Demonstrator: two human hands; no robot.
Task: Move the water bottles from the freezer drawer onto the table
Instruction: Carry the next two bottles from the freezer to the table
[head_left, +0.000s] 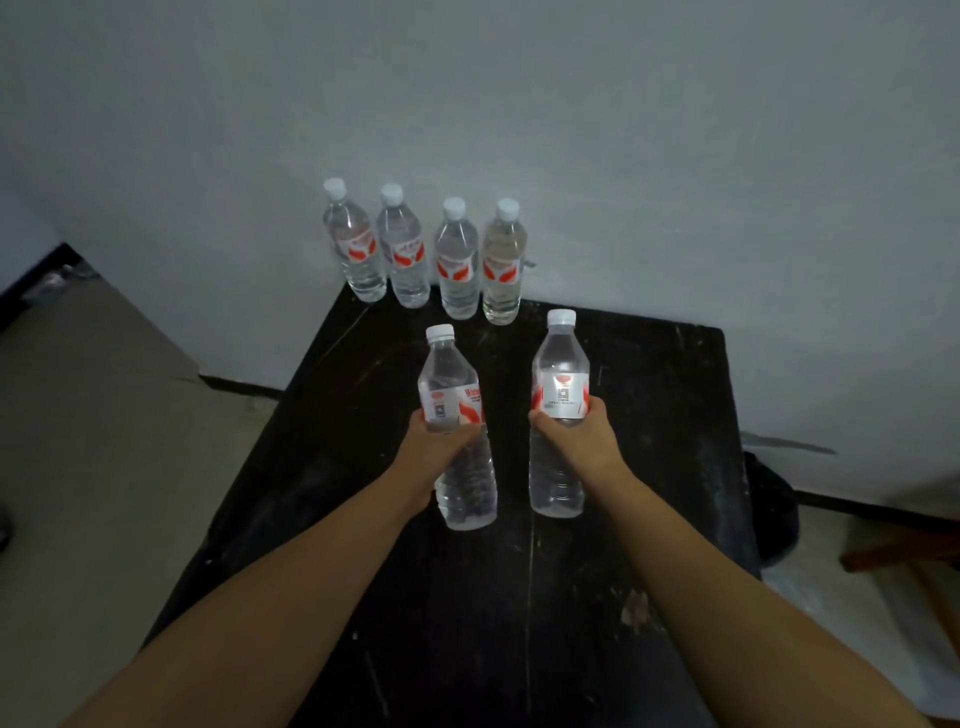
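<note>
Over the black table (649, 415) I hold two clear water bottles with white caps and red-white labels. My left hand (434, 447) grips the left bottle (457, 395) around its middle. My right hand (582, 441) grips the right bottle (560, 374) the same way. Both bottles are upright; I cannot tell whether their bases touch the tabletop. Several more bottles (457, 260) stand in a row at the table's far edge against the wall. The freezer drawer is out of sight.
A grey-white wall (675, 156) rises right behind the table. Beige floor (104, 441) lies to the left. A dark round object (774, 499) sits low beside the table's right edge, and a brown wooden piece (904, 556) shows at the far right.
</note>
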